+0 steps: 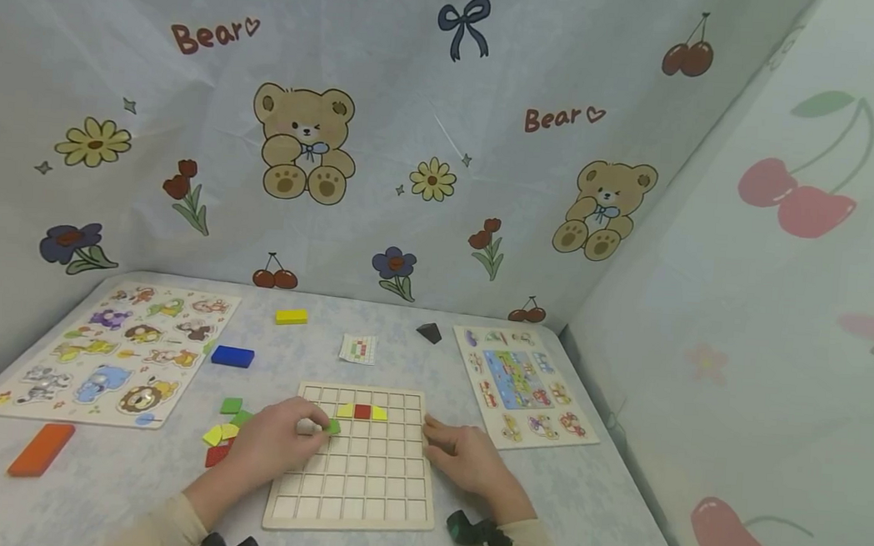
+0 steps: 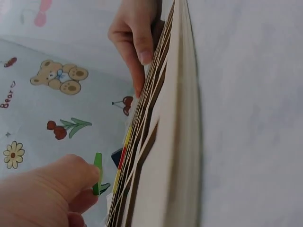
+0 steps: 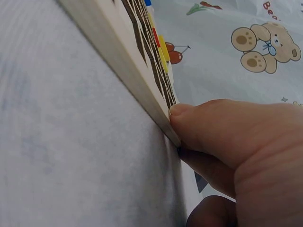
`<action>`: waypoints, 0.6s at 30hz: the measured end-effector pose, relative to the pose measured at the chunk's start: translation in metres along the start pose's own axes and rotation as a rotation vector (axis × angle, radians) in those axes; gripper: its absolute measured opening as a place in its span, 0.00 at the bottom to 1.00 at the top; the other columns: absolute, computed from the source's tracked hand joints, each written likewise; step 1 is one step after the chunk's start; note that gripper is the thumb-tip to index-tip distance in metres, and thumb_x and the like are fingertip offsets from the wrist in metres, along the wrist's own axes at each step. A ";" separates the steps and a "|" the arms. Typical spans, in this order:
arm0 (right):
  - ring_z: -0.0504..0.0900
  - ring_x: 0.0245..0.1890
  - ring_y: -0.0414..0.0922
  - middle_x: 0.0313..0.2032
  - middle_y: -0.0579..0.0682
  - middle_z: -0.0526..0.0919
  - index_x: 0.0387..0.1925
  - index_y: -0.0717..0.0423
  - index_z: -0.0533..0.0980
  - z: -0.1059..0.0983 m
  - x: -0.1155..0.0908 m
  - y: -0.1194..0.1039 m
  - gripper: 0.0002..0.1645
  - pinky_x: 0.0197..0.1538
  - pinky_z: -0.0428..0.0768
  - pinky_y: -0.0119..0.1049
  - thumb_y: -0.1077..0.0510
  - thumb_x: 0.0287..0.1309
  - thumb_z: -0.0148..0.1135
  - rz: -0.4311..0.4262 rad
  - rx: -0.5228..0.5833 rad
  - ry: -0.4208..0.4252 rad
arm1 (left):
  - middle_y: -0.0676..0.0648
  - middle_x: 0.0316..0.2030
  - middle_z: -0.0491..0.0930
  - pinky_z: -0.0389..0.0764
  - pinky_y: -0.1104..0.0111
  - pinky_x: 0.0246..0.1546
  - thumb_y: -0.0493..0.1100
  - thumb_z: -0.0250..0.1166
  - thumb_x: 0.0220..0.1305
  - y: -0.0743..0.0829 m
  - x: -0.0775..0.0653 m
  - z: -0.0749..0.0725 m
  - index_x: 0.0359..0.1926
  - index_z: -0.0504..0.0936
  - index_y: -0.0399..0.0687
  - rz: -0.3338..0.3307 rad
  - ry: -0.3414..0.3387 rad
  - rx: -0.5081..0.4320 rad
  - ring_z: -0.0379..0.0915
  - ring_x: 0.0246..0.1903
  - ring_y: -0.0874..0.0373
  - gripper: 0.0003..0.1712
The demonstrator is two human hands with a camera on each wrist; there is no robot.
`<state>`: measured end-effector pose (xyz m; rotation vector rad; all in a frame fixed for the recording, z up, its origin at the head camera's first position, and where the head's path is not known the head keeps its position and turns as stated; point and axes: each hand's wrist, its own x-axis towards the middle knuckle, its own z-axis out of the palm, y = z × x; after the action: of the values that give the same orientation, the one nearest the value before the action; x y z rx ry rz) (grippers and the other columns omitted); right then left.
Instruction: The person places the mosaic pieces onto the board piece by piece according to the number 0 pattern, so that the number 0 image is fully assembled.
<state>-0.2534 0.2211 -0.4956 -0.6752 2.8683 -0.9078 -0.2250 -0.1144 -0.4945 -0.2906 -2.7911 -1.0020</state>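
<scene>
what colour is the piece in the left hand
The piece is green, clearest in the left wrist view.

Your left hand (image 2: 49, 191) is pinching a green tile (image 2: 98, 174) near the wooden board (image 2: 163, 137), where yellow (image 2: 128, 136) and red tiles (image 2: 122, 158) are lying. Your right hand (image 2: 135, 28) is touching the board's edge, and a printed bear (image 2: 60, 78) is showing behind.

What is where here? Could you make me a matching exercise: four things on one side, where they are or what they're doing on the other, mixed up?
1. Left hand
2. Orange block
3. Right hand
4. Card

A. Beyond the board
B. Gripping the board's right edge
C. Pinching a green piece
D. Far to the left of the board

Pairs: 1-C, 2-D, 3-B, 4-A
</scene>
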 end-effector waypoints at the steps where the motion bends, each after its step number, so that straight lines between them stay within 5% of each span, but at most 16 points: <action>1: 0.76 0.67 0.47 0.67 0.40 0.76 0.62 0.46 0.81 0.000 0.000 0.000 0.23 0.67 0.74 0.51 0.48 0.68 0.66 0.001 0.003 -0.002 | 0.64 0.41 0.83 0.74 0.70 0.29 0.49 0.76 0.59 0.000 0.000 0.004 0.35 0.86 0.72 0.014 -0.003 0.002 0.80 0.37 0.65 0.09; 7: 0.77 0.67 0.49 0.67 0.42 0.77 0.63 0.47 0.80 0.000 0.000 0.000 0.24 0.66 0.75 0.52 0.47 0.68 0.65 -0.009 -0.006 -0.012 | 0.70 0.38 0.81 0.74 0.73 0.28 0.49 0.77 0.59 -0.003 0.003 0.018 0.35 0.86 0.74 0.072 -0.001 0.021 0.76 0.32 0.70 0.09; 18: 0.77 0.66 0.49 0.67 0.42 0.77 0.62 0.47 0.80 0.000 0.001 0.000 0.24 0.66 0.75 0.52 0.47 0.68 0.65 -0.010 0.002 -0.004 | 0.65 0.45 0.83 0.78 0.74 0.32 0.48 0.75 0.62 -0.007 0.005 0.020 0.40 0.91 0.67 0.207 0.011 0.091 0.83 0.40 0.65 0.06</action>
<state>-0.2540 0.2209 -0.4958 -0.6912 2.8630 -0.9087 -0.2327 -0.1058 -0.5132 -0.5465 -2.7172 -0.8244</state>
